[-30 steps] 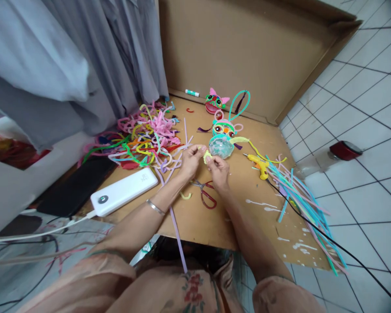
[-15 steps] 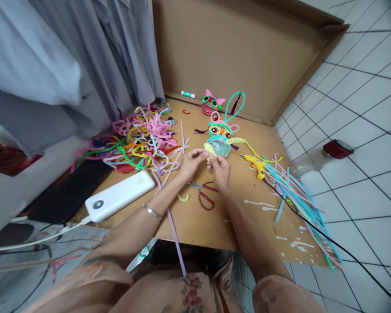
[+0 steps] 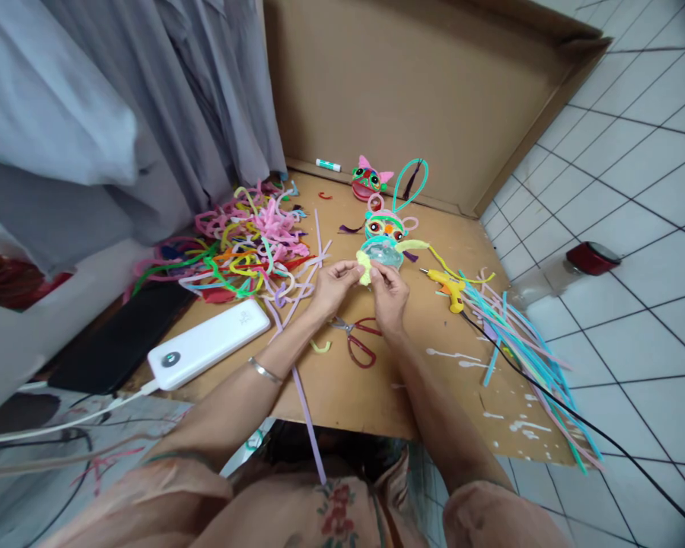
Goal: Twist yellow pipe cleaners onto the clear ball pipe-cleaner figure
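A small pale-yellow piece of bent pipe cleaner point(image 3: 364, 268) is pinched between my two hands. The fingertips of my left hand point(image 3: 338, 285) close on its left side, and my right hand point(image 3: 389, 293) grips its right side. Just beyond them stands a pipe-cleaner animal figure point(image 3: 386, 227) with a turquoise rim, round eyes and pink loop ears; its clear lower part is partly behind my fingers. A yellow pipe-cleaner strip point(image 3: 414, 246) sticks out at its right. Red-handled scissors point(image 3: 358, 344) lie on the cardboard below my hands.
Tangled pipe cleaners point(image 3: 251, 243) lie at left, near a white power bank point(image 3: 208, 342) and a black phone-like slab point(image 3: 119, 335). A yellow glue gun point(image 3: 448, 288) with a black cord and straight pipe cleaners point(image 3: 519, 342) lie right. Behind are another animal figure point(image 3: 368, 179) and a glue stick point(image 3: 328, 165).
The yellow piece has been turned more upright between my fingers. My right hand's fingers have shifted up along its side. Everything on the cardboard stays in place.
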A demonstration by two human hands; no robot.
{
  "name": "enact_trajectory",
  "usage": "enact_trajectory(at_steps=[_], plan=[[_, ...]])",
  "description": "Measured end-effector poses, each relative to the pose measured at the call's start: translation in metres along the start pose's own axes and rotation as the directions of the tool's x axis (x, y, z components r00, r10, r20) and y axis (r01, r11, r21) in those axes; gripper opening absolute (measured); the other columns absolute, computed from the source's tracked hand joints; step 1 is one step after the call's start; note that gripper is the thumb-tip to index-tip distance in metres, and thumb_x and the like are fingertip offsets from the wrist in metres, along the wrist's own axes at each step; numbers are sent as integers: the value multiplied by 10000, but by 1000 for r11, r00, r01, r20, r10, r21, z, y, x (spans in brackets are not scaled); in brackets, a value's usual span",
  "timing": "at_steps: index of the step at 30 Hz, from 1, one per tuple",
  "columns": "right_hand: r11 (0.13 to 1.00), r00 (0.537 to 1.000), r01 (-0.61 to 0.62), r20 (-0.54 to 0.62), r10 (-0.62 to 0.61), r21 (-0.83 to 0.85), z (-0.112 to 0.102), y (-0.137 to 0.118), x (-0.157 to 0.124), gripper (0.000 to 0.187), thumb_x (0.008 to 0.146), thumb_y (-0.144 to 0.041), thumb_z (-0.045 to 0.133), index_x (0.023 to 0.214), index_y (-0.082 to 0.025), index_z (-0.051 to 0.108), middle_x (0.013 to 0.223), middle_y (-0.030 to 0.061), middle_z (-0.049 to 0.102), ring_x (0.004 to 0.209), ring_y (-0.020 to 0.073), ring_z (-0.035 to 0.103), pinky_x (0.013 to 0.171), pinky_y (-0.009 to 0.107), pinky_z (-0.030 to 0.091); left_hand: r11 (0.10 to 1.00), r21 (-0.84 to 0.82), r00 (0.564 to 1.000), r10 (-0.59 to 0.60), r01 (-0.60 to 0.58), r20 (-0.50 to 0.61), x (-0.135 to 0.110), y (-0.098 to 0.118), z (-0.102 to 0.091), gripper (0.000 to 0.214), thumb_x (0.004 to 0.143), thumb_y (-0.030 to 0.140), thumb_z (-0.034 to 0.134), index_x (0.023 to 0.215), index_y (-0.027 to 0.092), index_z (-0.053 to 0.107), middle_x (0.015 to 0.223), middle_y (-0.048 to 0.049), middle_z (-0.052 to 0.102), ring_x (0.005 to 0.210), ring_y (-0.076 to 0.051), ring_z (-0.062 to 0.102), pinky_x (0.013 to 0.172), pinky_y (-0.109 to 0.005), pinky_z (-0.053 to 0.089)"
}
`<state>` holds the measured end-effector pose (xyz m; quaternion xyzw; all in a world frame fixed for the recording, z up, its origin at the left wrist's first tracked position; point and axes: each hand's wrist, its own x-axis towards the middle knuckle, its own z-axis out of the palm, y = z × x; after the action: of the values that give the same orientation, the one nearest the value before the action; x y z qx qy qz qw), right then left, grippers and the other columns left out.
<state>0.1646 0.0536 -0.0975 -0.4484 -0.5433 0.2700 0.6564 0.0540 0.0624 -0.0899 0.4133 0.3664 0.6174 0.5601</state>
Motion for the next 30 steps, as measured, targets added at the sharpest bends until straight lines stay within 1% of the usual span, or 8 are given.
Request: enact_trajectory(at_steps=[3,6,10,14,19,21,24,30], plan=[[999,1000,-19,-9,19,28,2,-2,0,213,797,-339,597,875,-185,720,889,51,689,864,169,635,839,329,519,1000,23,1000,-2,2,3,1,-1,-1,374,552,441,818,715,126,700,611,8,615,564,-78,482,584,-222,398],[994,998,-56,-13,57,90,3,-5,0,180,774,-327,621,835,-189,718,863,40,685,846,164,634,835,323,512,1000,4,1000,-9,9,9,1,0,-2,363,543,437,818,695,130,699,622,8,618,563,-76,472,590,-225,397],[973,987,-153,-20,159,172,4,-6,1,192,716,-363,670,805,-196,707,847,30,695,812,162,624,797,318,512,1000,11,1000,-3,3,13,1,0,-1,362,547,440,814,694,130,697,616,8,616,558,-79,471,583,-228,391],[921,954,-279,-34,299,271,4,-8,2,227,623,-367,728,737,-180,669,701,2,674,675,132,582,699,295,498,1000,22,999,-18,17,43,0,-1,-1,368,547,447,816,691,130,697,608,5,623,563,-87,486,584,-230,394],[849,925,-348,-2,381,398,4,-12,3,210,562,-307,741,636,-167,604,590,-41,604,562,78,495,608,243,433,998,56,996,-25,21,82,-2,-1,0,379,539,452,828,681,129,689,597,9,614,564,-90,486,582,-228,387],[831,916,-361,-4,400,423,5,-13,4,213,544,-301,740,620,-166,595,578,-45,595,554,74,482,594,236,418,998,68,994,-22,14,106,-3,1,0,392,556,467,819,699,126,689,615,6,618,578,-92,492,599,-229,394],[833,913,-370,-3,407,411,5,-14,3,224,537,-316,731,620,-166,588,575,-43,587,555,76,470,591,238,410,998,58,992,20,-28,125,-2,4,-1,409,597,500,789,733,129,686,646,4,624,592,-92,492,619,-230,406],[881,935,-344,34,353,325,6,-14,1,221,576,-347,704,633,-178,574,581,-41,559,566,85,454,594,242,404,995,42,993,90,-94,79,3,2,-5,392,605,503,780,675,137,656,588,20,568,571,-91,470,607,-230,399]])
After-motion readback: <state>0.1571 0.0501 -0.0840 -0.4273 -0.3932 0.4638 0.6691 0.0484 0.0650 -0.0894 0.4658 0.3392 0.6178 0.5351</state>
